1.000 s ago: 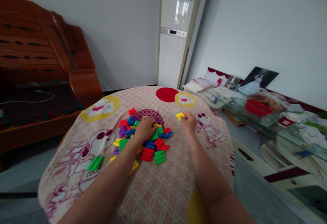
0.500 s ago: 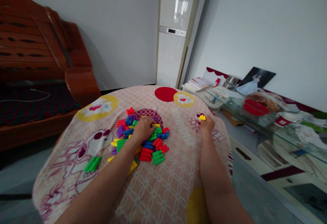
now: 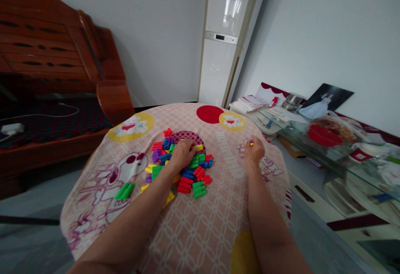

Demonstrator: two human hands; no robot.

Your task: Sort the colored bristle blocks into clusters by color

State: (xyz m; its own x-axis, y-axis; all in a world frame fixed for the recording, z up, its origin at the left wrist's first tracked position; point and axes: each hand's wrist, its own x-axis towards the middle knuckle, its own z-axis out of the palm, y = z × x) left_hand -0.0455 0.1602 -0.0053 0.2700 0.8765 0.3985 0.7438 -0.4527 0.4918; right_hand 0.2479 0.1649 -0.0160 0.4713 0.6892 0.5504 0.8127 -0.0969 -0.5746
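My left hand (image 3: 183, 155) is closed over the pile, its fingertips pinching a yellow toy building block (image 3: 198, 147) that sticks out to the right. Around and beneath it lie plastic blocks in several colours, among them a red block (image 3: 185, 184), a green block (image 3: 199, 189) and a purple one (image 3: 156, 155). Off to the right, my right hand (image 3: 255, 154) is raised above the cloth, fingers closed on another yellow block (image 3: 251, 144), of which only a small bit shows. A separate green block (image 3: 124, 191) lies left of the pile.
A patterned cloth (image 3: 193, 232) covers the round table. At the right stands a glass-topped cabinet (image 3: 300, 140) with papers, a red bowl (image 3: 325, 135) and bags. A wooden bench (image 3: 114, 99) is at the left, a tall white appliance (image 3: 218, 70) behind.
The yellow block at my left fingertips now sticks out further to the right. My right hand has turned, hiding most of its yellow block. The whole view has shifted slightly.
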